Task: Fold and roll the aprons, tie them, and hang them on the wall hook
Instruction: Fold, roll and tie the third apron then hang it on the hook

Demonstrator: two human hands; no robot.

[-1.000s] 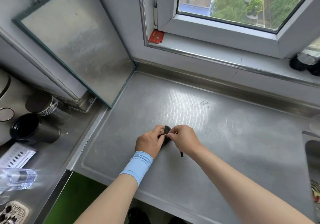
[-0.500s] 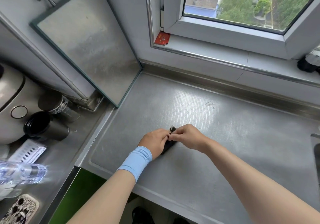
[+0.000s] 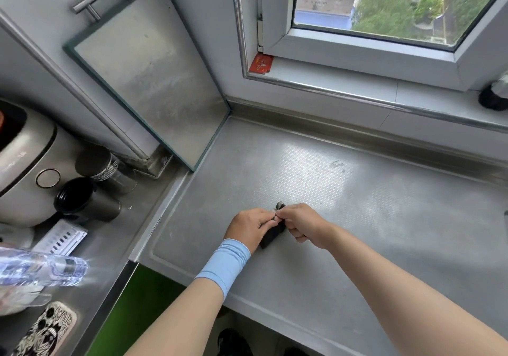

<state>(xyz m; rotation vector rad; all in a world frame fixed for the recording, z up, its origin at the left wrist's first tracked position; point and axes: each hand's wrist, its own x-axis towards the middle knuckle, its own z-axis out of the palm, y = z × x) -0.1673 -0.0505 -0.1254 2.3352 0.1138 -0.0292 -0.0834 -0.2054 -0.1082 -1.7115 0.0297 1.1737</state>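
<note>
A small black rolled apron bundle (image 3: 272, 236) lies on the steel counter (image 3: 357, 218), mostly hidden under my hands. My left hand (image 3: 251, 227), with a light blue wristband, pinches it from the left. My right hand (image 3: 301, 223) grips it from the right, fingers closed. The fingertips of both hands meet over the bundle's upper end, where a short dark tip (image 3: 280, 205) sticks out. No wall hook is in view.
A steel-framed panel (image 3: 154, 80) leans against the wall at the back left. Left of the counter stand a rice cooker (image 3: 24, 168), two dark cups (image 3: 82, 201), a plastic bottle (image 3: 41, 269) and a phone (image 3: 44, 331). The window sill (image 3: 357, 80) runs behind.
Both hands stayed together on the black bundle, working its end; the dangling strap seen a second ago is no longer visible. The camera view shifted slightly left and down.
</note>
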